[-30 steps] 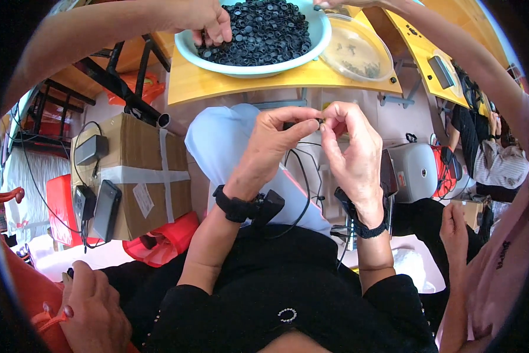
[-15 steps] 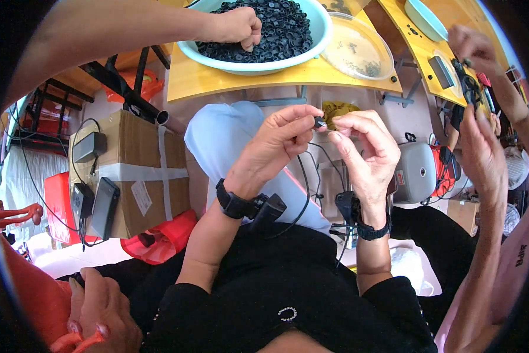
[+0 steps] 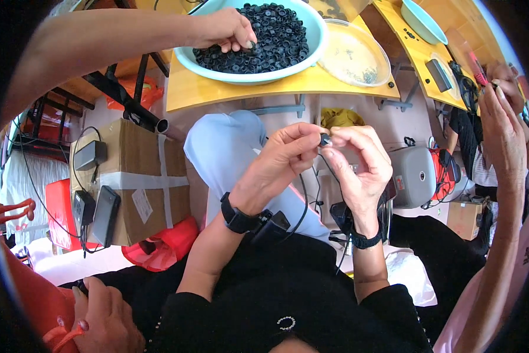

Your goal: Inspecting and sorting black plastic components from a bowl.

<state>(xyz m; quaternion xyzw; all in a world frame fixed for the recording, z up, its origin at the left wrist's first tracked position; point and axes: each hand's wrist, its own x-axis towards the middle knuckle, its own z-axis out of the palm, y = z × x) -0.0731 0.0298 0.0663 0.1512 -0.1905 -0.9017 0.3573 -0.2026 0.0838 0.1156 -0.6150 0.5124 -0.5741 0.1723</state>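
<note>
My left hand (image 3: 279,162) and my right hand (image 3: 358,162) meet above my lap and pinch one small black part (image 3: 324,140) between their fingertips. Both wrists carry black bands with a thin black cable hanging between them. In front of me a pale bowl (image 3: 217,63) on the yellow table (image 3: 199,88) is heaped with small black ring-shaped parts (image 3: 273,38). Another person's hand (image 3: 226,29) reaches into that bowl from the left.
A clear shallow dish (image 3: 355,53) with a few tiny pieces sits right of the bowl. A taped cardboard box (image 3: 138,176) with black chargers stands at my left. Another person's raised forearm and hand (image 3: 502,129) are at the right, a grey appliance (image 3: 414,173) below.
My two hands have drawn closer and now pinch the small black part together. The other person's hand in the bowl has shifted rightward among the black parts. The arm at right has moved outward.
</note>
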